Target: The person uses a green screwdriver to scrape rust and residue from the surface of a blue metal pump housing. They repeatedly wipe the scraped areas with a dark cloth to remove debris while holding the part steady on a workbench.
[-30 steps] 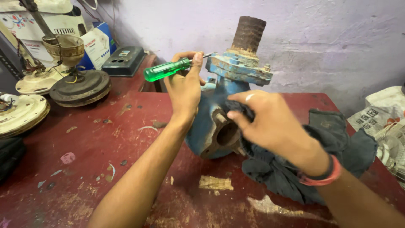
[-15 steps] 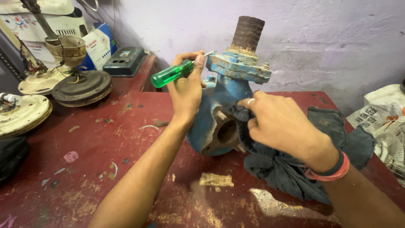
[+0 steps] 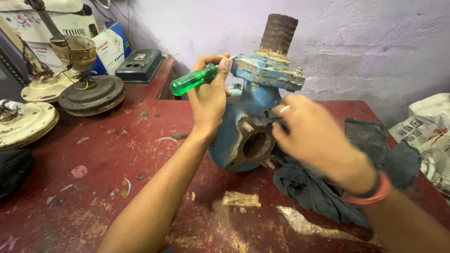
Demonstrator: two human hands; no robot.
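A worn blue pump housing (image 3: 243,126) with a rusty threaded pipe (image 3: 279,33) on top stands on the red table (image 3: 117,159). My left hand (image 3: 208,96) grips a green-handled screwdriver (image 3: 192,80), its tip near the upper flange (image 3: 267,72) of the housing. My right hand (image 3: 311,136) presses a dark grey cloth (image 3: 328,187) against the housing's right side, beside the round rusty port (image 3: 255,144). A red band sits on my right wrist.
Fan motor parts (image 3: 89,89) and a pale round cover (image 3: 23,124) lie at the left. A dark green box (image 3: 139,65) and cartons stand at the back left. Crumpled newspaper (image 3: 422,126) is at the right edge. A black object (image 3: 14,171) rests at the table's left side.
My right hand has shifted with the cloth along the housing's side. The screwdriver handle has tilted slightly lower while its tip stays at the flange.
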